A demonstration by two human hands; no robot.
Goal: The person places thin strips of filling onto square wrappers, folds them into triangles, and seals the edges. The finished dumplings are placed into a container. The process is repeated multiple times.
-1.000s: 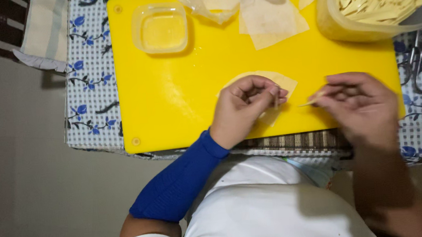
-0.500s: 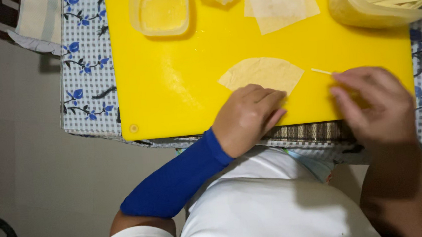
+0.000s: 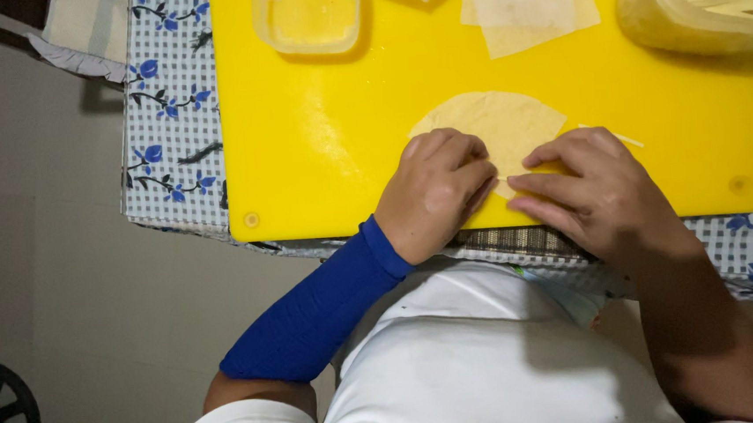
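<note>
Pale wrapper point(image 3: 498, 123) flat at near edge of yellow board point(image 3: 319, 154). Left hand point(image 3: 435, 194), fingers curled, pressing wrapper's near edge; right hand point(image 3: 591, 188), fingers flat and together, doing likewise (seemingly to fold it). Thin stick point(image 3: 623, 139) just beyond right hand.

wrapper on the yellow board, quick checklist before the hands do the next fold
1. Wrapper flat on the yellow board: ok.
2. Both hands on its near edge, left hand and right hand: ok.
3. Filling placed inside: cannot tell, the hands cover that part.
4. Thin stick by the right hand, clear of the fold: ok.
5. Spare wrappers within reach at the board's far edge: ok.
6. Small square tub upright on the board: ok.
</note>
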